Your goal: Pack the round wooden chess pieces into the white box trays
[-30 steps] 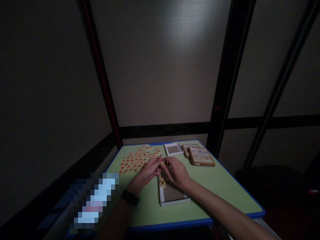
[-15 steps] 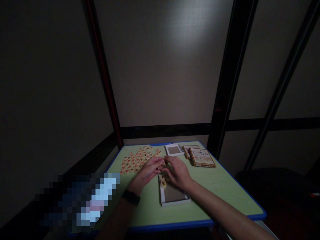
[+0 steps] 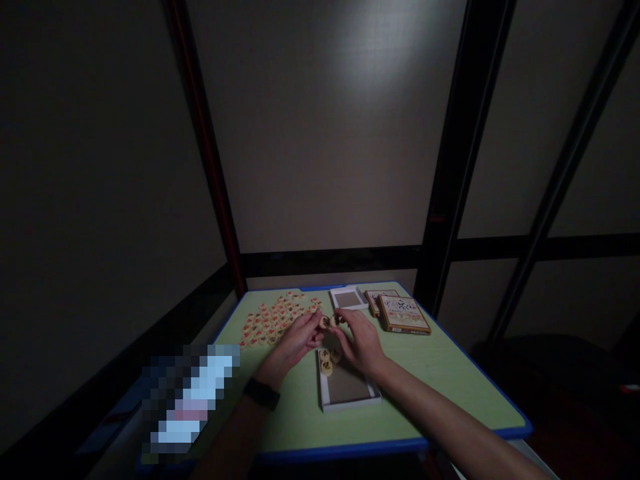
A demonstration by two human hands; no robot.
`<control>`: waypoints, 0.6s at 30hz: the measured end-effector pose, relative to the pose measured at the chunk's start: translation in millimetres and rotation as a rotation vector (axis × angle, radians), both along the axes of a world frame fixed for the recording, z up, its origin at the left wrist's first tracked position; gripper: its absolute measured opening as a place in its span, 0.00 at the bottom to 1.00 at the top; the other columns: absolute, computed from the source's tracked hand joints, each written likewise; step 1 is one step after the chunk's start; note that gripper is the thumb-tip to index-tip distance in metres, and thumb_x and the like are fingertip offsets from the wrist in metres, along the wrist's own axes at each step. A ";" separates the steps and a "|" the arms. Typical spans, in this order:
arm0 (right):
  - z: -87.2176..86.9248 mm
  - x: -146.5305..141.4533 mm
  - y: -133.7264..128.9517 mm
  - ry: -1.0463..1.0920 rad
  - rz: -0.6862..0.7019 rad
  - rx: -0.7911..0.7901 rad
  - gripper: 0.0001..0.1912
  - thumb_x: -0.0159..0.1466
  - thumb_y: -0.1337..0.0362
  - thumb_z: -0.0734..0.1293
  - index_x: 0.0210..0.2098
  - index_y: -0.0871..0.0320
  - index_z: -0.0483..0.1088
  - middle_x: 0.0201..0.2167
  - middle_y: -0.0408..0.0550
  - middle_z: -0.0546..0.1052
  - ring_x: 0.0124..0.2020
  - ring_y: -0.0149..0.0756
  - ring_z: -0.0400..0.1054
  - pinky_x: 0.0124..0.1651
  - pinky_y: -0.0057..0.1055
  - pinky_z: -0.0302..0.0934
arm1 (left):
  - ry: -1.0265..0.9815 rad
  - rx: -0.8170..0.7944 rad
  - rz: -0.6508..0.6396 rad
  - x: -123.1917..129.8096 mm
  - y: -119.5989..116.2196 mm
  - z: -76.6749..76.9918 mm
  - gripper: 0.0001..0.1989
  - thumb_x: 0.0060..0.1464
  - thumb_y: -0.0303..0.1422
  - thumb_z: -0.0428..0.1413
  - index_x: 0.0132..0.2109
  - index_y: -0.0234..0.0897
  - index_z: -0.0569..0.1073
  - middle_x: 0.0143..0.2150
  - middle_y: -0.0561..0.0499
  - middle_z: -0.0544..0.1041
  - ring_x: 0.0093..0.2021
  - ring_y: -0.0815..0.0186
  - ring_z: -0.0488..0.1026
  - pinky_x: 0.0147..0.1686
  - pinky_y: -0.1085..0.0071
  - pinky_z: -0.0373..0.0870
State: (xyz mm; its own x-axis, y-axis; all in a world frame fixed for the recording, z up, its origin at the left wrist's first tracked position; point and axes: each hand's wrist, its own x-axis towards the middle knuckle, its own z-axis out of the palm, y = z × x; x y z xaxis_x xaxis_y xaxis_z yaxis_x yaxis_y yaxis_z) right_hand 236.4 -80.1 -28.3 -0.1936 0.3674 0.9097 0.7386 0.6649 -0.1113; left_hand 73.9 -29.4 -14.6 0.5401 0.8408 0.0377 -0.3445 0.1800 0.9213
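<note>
My left hand (image 3: 302, 337), with a dark band on its wrist, pinches a round Chinese chess piece (image 3: 325, 323). A second Chinese chess piece (image 3: 335, 321) is between the fingertips of my right hand (image 3: 364, 339), close beside the first. Both pieces show dark characters and are raised over the far end of a shallow white-rimmed box (image 3: 351, 404) with a brown bottom. Three pieces lie in that box's far left corner, among them one (image 3: 327, 367) with a dark character. Left of my hands, many loose pieces (image 3: 270, 321) with red or dark characters are spread on the table.
The green table (image 3: 425, 387) has a blue edge. Another shallow white box part (image 3: 349, 298) lies at the back. Right of it, two printed boxes (image 3: 404, 313) overlap. A pixelated bright patch (image 3: 195, 400) covers the left front. Panelled walls (image 3: 325, 167) rise behind and beside the table.
My hands have drawn slightly apart, and the two chess pieces now show faces between my fingertips. A third piece in the box, partly covered before, is in plain view.
</note>
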 end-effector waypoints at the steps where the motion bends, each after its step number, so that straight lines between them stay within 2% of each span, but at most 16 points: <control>1: -0.7 -0.2 0.1 -0.017 0.002 0.004 0.16 0.69 0.63 0.60 0.56 0.57 0.63 0.42 0.56 0.78 0.41 0.44 0.72 0.43 0.40 0.69 | 0.001 -0.001 -0.003 0.6 -0.5 -0.1 0.28 0.39 0.51 0.69 0.32 0.33 0.67 0.25 0.58 0.65 0.21 0.79 0.59 0.18 0.80 0.47; 5: -1.8 -1.7 -1.1 -0.073 -0.003 -0.054 0.15 0.70 0.60 0.61 0.54 0.57 0.65 0.41 0.56 0.78 0.39 0.43 0.72 0.42 0.39 0.68 | -0.006 0.012 -0.033 2.7 -2.7 -0.7 0.29 0.36 0.50 0.71 0.32 0.33 0.67 0.25 0.59 0.64 0.22 0.79 0.59 0.18 0.80 0.45; 8: -1.3 -1.9 -2.2 -0.083 0.001 -0.086 0.14 0.70 0.60 0.61 0.53 0.57 0.66 0.40 0.55 0.78 0.39 0.43 0.71 0.42 0.39 0.68 | 0.011 0.038 -0.082 2.2 -2.7 -1.9 0.28 0.38 0.49 0.70 0.33 0.32 0.68 0.25 0.58 0.64 0.21 0.79 0.59 0.19 0.80 0.43; 14: 1.6 -2.1 -4.0 -0.068 -0.008 -0.086 0.14 0.69 0.60 0.62 0.52 0.57 0.66 0.38 0.54 0.78 0.37 0.43 0.71 0.40 0.38 0.68 | 0.053 0.079 -0.115 0.8 -2.3 -2.6 0.26 0.41 0.49 0.69 0.32 0.32 0.69 0.24 0.59 0.63 0.22 0.79 0.57 0.20 0.79 0.44; 18: 6.3 -3.7 -6.5 -0.053 0.059 -0.025 0.15 0.68 0.63 0.63 0.54 0.57 0.64 0.43 0.55 0.78 0.41 0.43 0.71 0.44 0.39 0.68 | 0.055 0.100 -0.096 1.3 -2.0 -2.7 0.25 0.42 0.50 0.68 0.33 0.32 0.71 0.24 0.58 0.63 0.21 0.78 0.57 0.20 0.78 0.44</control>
State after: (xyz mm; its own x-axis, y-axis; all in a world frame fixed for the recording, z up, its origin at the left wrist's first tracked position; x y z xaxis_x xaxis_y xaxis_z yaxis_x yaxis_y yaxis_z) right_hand 232.6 -86.6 -22.0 -0.2633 0.3764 0.8883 0.7039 0.7046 -0.0899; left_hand 75.2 -31.4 -17.3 0.6214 0.7787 0.0869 -0.2784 0.1157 0.9535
